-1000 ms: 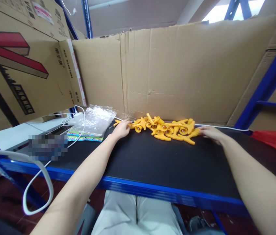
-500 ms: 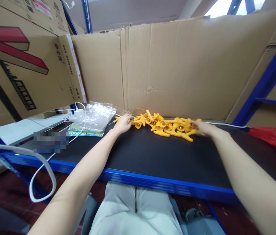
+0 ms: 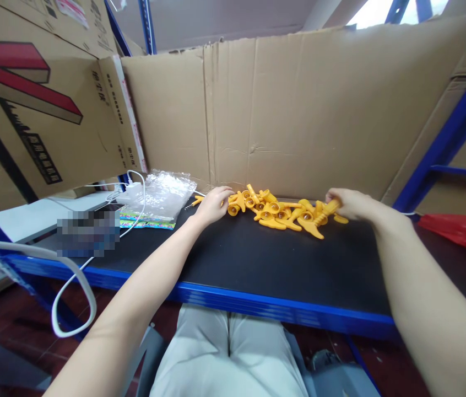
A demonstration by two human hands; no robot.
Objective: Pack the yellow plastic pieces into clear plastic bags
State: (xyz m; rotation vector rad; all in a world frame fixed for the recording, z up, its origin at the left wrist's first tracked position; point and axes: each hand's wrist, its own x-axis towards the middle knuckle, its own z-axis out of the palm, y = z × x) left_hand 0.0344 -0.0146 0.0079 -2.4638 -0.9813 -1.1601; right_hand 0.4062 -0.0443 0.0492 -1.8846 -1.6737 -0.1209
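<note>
The fingers of the right hand close around one yellow part at the right edge of the pile. The left hand rests its curled fingers on the pile's left edge; whether they grip anything I cannot tell. The pile lies on the black desk, just in front of the cardboard. A clear bag lies left of the pile, and a red bag well to its right.
</note>
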